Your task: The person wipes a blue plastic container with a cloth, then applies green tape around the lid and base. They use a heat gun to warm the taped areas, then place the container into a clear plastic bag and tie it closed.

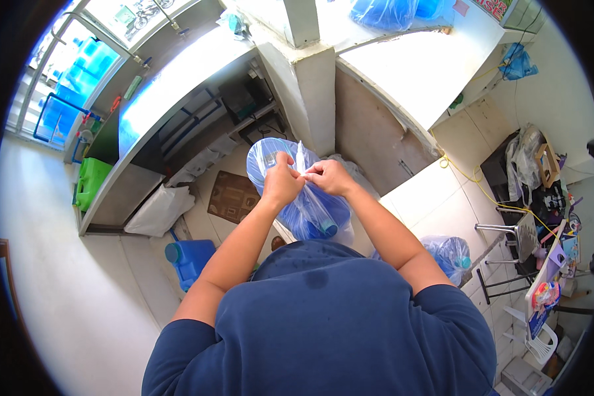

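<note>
In front of me stands a blue water jug (327, 208) inside a clear plastic bag (264, 155). The bag's gathered neck (301, 157) rises as a twisted whitish tuft between my hands. My left hand (282, 181) is closed on the plastic at the left of that neck, thumb pointing up. From the other side my right hand (329, 177) pinches the bag at the neck, its fingertips almost meeting the left hand's. Part of the jug is hidden behind my left hand and the folds of plastic.
A blue container (195, 259) stands on the floor at left, near a brown mat (233, 198). Another bagged jug (447, 254) lies right of me. Ahead are a pillar (313, 92) and a white counter (419, 72). A metal-legged stool (523, 237) stands at right.
</note>
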The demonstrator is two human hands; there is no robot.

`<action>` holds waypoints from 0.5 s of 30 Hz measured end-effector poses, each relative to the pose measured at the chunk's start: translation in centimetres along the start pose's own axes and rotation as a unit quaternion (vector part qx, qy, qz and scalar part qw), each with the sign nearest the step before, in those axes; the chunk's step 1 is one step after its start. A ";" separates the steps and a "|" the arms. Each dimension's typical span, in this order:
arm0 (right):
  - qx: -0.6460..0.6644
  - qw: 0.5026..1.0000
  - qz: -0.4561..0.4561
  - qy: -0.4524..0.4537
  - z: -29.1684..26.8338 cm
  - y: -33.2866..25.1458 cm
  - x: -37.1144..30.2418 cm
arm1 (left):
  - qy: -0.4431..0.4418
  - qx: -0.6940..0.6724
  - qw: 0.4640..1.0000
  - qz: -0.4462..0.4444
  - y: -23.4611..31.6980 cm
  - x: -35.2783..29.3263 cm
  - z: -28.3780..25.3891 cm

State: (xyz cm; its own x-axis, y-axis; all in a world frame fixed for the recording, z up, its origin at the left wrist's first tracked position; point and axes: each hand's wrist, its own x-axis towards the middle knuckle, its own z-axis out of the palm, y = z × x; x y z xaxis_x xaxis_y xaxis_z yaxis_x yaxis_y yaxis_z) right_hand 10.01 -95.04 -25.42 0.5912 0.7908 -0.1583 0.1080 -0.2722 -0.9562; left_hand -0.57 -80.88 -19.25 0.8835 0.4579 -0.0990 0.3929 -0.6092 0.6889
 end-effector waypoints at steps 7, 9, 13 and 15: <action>0.078 0.997 -0.015 -0.001 1.2 1.3 -0.2 | -0.001 -0.073 0.990 0.124 -1.0 0.2 0.8; 0.301 0.947 0.107 -0.043 1.3 1.8 0.1 | -0.028 0.015 0.991 0.132 -1.1 0.0 0.7; 0.440 0.871 0.193 -0.105 1.1 2.6 0.9 | 0.001 0.118 0.970 0.213 -0.7 -1.0 0.2; 0.450 0.860 0.202 -0.128 0.7 3.0 1.3 | -0.022 0.156 0.970 0.184 -0.3 -1.3 0.2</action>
State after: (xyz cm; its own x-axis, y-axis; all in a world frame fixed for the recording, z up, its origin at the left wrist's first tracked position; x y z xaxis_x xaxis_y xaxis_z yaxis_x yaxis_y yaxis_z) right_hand 10.58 -94.46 -28.68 0.2274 0.8575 -0.4615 -0.7964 -0.1090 -0.5949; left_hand -1.81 -81.41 -19.43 0.9859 0.1486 0.0772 0.1011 -0.8956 0.4332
